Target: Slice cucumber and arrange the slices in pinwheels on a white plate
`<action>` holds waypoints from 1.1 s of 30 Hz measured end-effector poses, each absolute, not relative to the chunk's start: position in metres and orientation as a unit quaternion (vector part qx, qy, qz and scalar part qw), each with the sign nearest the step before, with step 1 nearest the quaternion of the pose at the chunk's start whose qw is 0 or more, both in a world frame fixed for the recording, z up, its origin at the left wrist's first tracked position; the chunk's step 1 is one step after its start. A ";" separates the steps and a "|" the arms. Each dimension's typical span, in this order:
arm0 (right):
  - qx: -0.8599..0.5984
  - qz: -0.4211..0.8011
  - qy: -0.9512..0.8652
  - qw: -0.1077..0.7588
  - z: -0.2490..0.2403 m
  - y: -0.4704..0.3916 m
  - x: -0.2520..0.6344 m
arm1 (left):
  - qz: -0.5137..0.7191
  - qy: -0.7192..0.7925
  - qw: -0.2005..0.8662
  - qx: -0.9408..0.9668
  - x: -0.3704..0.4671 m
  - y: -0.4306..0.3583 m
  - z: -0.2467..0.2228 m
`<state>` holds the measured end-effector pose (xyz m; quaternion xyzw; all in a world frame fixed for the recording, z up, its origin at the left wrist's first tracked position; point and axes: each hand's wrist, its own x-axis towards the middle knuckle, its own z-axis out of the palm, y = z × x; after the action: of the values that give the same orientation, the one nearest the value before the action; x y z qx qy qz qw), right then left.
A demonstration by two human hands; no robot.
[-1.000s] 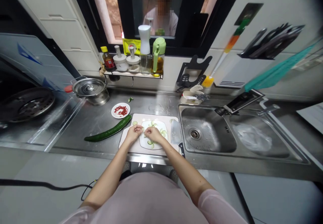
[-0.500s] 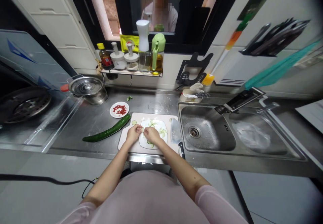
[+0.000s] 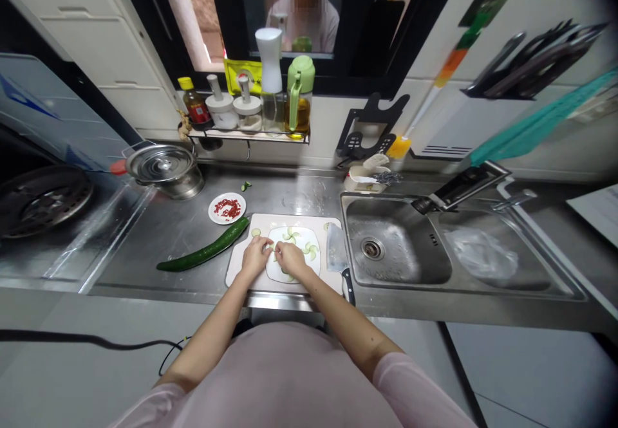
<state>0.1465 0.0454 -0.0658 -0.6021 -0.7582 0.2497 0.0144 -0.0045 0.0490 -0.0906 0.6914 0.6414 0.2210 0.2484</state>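
Note:
My left hand (image 3: 255, 255) and my right hand (image 3: 290, 259) meet fingertip to fingertip over the left part of a white square plate (image 3: 313, 267). Both hands are closed in a pinch; what lies between the fingertips is too small to make out. Thin cucumber slices (image 3: 310, 250) are laid on the plate in curved clusters. Under the plate is a pale cutting board (image 3: 236, 272), with a single cucumber slice (image 3: 255, 232) at its upper left. A cleaver (image 3: 337, 249) rests on the board's right side, its black handle towards me.
Left of the board lie a long cucumber (image 3: 205, 253) and a small dish (image 3: 212, 212) of chopped red pieces. Farther left stands a lidded steel pot (image 3: 181, 182). A double sink (image 3: 403, 241) is at the right, and a shelf (image 3: 251, 136) holds condiments behind.
My fingertips have drawn slightly closer together over the plate. The camera view has shifted a little.

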 end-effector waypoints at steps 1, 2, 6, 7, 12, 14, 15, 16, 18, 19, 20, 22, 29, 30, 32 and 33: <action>-0.601 0.251 -0.758 0.016 -0.066 0.045 0.147 | 0.220 0.644 0.247 0.689 -0.004 0.049 -0.090; -0.601 0.251 -0.759 0.018 -0.066 0.044 0.147 | 0.221 0.648 0.246 0.686 -0.004 0.048 -0.090; -0.602 0.250 -0.758 0.022 -0.066 0.043 0.147 | 0.231 0.659 0.247 0.671 -0.004 0.047 -0.089; -0.601 0.251 -0.758 0.023 -0.067 0.043 0.147 | 0.232 0.660 0.248 0.669 -0.004 0.047 -0.089; -0.601 0.253 -0.758 0.026 -0.067 0.043 0.147 | 0.224 0.654 0.258 0.675 -0.004 0.048 -0.088; -0.603 0.252 -0.757 0.027 -0.067 0.043 0.147 | 0.221 0.653 0.259 0.676 -0.004 0.049 -0.088; -0.603 0.253 -0.756 0.027 -0.066 0.043 0.147 | 0.220 0.654 0.258 0.676 -0.004 0.049 -0.089; -0.604 0.253 -0.755 0.025 -0.066 0.042 0.147 | 0.219 0.655 0.257 0.676 -0.004 0.049 -0.089; -0.605 0.253 -0.755 0.022 -0.065 0.042 0.146 | 0.218 0.654 0.256 0.678 -0.005 0.049 -0.090; -0.605 0.252 -0.755 0.020 -0.064 0.042 0.146 | 0.218 0.653 0.256 0.678 -0.005 0.049 -0.090; -0.605 0.252 -0.755 0.019 -0.063 0.041 0.146 | 0.218 0.653 0.257 0.678 -0.005 0.049 -0.090; -0.605 0.251 -0.756 0.016 -0.062 0.041 0.146 | 0.218 0.653 0.259 0.678 -0.005 0.048 -0.089; -0.605 0.246 -0.757 0.018 -0.062 0.040 0.146 | 0.217 0.654 0.260 0.677 -0.004 0.048 -0.085; -0.604 0.246 -0.758 0.018 -0.062 0.040 0.145 | 0.216 0.654 0.260 0.677 -0.004 0.048 -0.085; -0.605 0.245 -0.758 0.018 -0.062 0.040 0.145 | 0.215 0.656 0.259 0.676 -0.004 0.048 -0.086; -0.604 0.244 -0.758 0.018 -0.063 0.040 0.145 | 0.215 0.656 0.260 0.676 -0.004 0.048 -0.087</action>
<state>0.1453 0.0403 -0.0626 -0.6042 -0.7583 0.2441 0.0182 -0.0036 0.0482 -0.0870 0.6757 0.6556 0.2147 0.2597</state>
